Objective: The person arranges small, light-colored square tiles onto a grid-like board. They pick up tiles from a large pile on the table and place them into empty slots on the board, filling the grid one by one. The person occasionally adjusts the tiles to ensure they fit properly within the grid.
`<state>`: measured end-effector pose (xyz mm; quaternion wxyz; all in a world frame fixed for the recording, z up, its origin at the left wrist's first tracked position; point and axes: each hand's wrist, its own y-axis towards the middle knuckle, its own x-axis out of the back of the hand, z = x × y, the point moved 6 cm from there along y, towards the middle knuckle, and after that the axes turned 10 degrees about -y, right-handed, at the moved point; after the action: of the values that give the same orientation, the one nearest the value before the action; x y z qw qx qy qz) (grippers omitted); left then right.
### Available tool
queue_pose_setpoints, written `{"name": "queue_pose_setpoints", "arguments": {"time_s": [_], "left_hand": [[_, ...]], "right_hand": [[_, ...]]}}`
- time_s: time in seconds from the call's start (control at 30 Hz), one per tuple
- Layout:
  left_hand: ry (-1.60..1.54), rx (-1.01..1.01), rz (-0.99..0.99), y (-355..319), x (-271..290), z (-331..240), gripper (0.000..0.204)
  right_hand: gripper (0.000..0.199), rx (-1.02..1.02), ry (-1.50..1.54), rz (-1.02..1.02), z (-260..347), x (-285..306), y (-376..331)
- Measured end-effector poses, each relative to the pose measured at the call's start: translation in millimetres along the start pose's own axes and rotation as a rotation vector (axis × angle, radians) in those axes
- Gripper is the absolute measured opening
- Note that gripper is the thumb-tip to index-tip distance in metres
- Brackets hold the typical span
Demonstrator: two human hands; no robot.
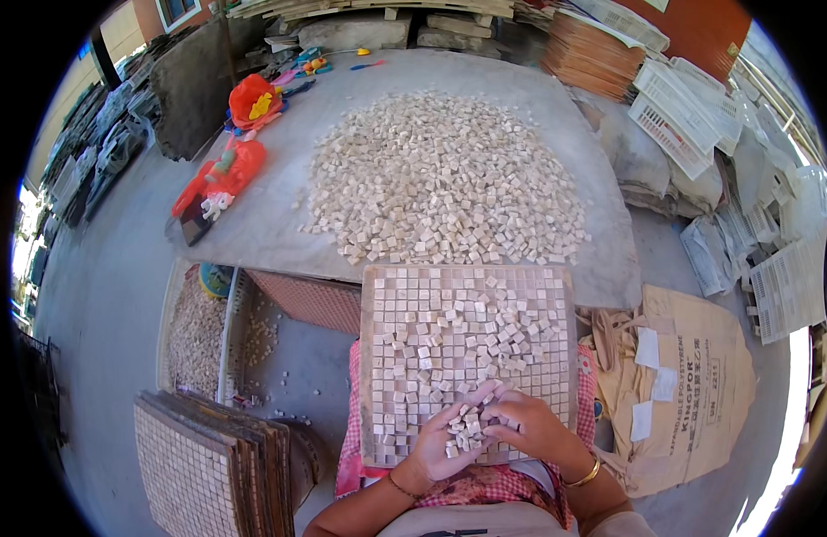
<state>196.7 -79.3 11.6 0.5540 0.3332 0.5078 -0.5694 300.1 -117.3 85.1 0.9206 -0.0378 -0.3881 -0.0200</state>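
Observation:
A square grid tray [375, 291] rests on my lap, many of its cells filled with small pale stone mosaic tiles and others bare. More tiles lie loose and tilted over its middle and right side. At the tray's near edge, my left hand [437, 445] is cupped around a handful of stone tiles [467, 431]. My right hand [526, 424] closes over the same handful from the right, fingers bent against the tiles. Some fingertips are hidden among the tiles. Beyond the tray, a large heap of similar tiles [445, 174] spreads over a grey table [601, 268].
Filled grid trays [185, 465] stand stacked at lower left, beside a white bin of tiles [199, 345]. Red plastic bags [243, 166] and small toys lie on the table's left side. A brown paper sack [699, 394] lies to the right, below white plastic crates [677, 116].

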Motion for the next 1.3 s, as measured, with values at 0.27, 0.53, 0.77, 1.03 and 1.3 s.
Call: {"name": "queue_pose_setpoints", "arguments": {"time_s": [0.27, 0.53, 0.77, 1.03, 1.3], "left_hand": [[-0.070, -0.084, -0.031, 2.6, -6.3, -7.6, 0.053], [-0.067, -0.062, 0.049, 1.6, -11.3, -7.2, 0.052], [-0.161, 0.078, 0.157, -5.7, 28.0, -7.1, 0.051], [-0.069, -0.102, -0.040, -0.3, -16.9, -11.4, 0.053], [-0.054, -0.091, -0.013, 0.8, -11.9, -10.5, 0.052]], "right_hand": [[0.025, -0.112, 1.311, -0.059, -5.3, 9.8, -9.1], [0.019, 0.105, 0.033, -0.376, 10.7, 18.2, -1.4], [0.016, 0.045, -0.151, -0.244, 23.2, 2.0, 13.3], [0.014, -0.235, 1.255, -0.069, -7.1, -2.1, -7.1], [0.018, 0.018, 0.155, -0.185, 13.5, -11.3, -8.1]]}}
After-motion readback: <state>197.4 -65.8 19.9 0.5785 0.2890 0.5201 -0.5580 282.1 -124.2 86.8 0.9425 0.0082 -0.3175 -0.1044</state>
